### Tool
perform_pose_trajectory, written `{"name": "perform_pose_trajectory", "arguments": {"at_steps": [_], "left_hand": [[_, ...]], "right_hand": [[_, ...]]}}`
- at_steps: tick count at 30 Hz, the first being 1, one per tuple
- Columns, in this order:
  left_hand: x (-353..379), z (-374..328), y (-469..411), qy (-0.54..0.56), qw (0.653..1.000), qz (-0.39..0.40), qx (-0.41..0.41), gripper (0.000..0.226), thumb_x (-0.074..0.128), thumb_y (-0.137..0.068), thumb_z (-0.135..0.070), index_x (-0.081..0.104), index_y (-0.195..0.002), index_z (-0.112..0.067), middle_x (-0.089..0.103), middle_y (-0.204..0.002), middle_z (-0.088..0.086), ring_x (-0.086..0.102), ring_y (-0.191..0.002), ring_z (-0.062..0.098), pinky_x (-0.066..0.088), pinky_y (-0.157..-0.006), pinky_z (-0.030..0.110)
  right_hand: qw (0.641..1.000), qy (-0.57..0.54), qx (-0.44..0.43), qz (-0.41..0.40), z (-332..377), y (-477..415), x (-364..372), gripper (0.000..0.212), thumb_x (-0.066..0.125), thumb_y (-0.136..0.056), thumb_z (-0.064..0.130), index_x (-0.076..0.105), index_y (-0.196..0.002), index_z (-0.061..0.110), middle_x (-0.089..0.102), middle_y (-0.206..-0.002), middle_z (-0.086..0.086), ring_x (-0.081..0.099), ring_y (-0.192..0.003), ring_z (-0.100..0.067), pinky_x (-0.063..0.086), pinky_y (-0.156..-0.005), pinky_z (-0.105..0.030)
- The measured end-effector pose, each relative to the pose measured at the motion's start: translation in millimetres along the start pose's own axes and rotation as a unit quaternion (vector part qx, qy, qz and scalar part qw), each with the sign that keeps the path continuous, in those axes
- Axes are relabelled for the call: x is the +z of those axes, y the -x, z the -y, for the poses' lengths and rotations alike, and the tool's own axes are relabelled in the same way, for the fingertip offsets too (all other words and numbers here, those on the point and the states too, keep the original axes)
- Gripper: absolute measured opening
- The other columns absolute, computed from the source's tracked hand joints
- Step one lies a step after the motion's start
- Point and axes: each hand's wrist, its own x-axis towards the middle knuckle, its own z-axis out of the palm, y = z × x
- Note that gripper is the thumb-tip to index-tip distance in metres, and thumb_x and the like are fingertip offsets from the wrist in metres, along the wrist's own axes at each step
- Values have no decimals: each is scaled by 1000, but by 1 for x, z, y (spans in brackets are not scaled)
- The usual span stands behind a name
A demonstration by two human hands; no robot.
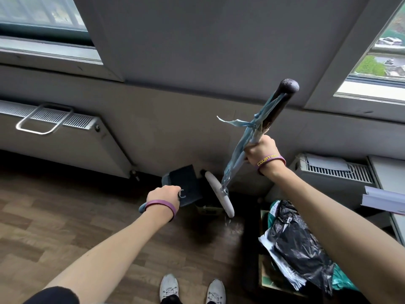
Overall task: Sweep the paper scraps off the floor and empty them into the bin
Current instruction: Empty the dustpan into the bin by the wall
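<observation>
Standing on a wood-pattern floor (54,227) below a grey wall, one person holds two tools, one in each hand. The left hand (163,197) is closed around the pale handle of one dark dustpan (183,185), which is lifted clear of the floor and tipped so its flat back faces the camera. The right hand (259,153) is wrapped tight around the shaft of one broom (243,148), held high and slanting; a strip of light blue cloth is tied and trailing along the shaft, and the pale broom head (219,197) hangs just beside the dustpan. Each wrist carries one purple band, two in all.

No paper scraps can be made out on the open floor; a few pale flecks show below the broom head, too blurred to name. To the right of the feet sits one box-like bin (269,279) stuffed with a black plastic bag (300,244) and printed white and green wrappers. Two white shoes (168,286) point forward at the bottom edge. Two radiators stand against the wall, one at the left (65,137) and one at the right (337,174), and two windows show above.
</observation>
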Motion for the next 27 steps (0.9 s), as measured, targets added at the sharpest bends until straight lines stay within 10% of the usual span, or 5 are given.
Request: {"name": "perform_pose_trajectory", "arguments": {"at_steps": [27], "left_hand": [[23, 64, 14, 143, 974, 23, -172, 19, 47, -89, -27, 66, -92, -27, 70, -98, 4, 65, -92, 29, 46, -73, 29]], "right_hand": [[998, -52, -15, 21, -23, -31, 78, 31, 44, -66, 37, 60, -70, 10, 69, -76, -12, 69, -71, -35, 59, -68, -50]]}}
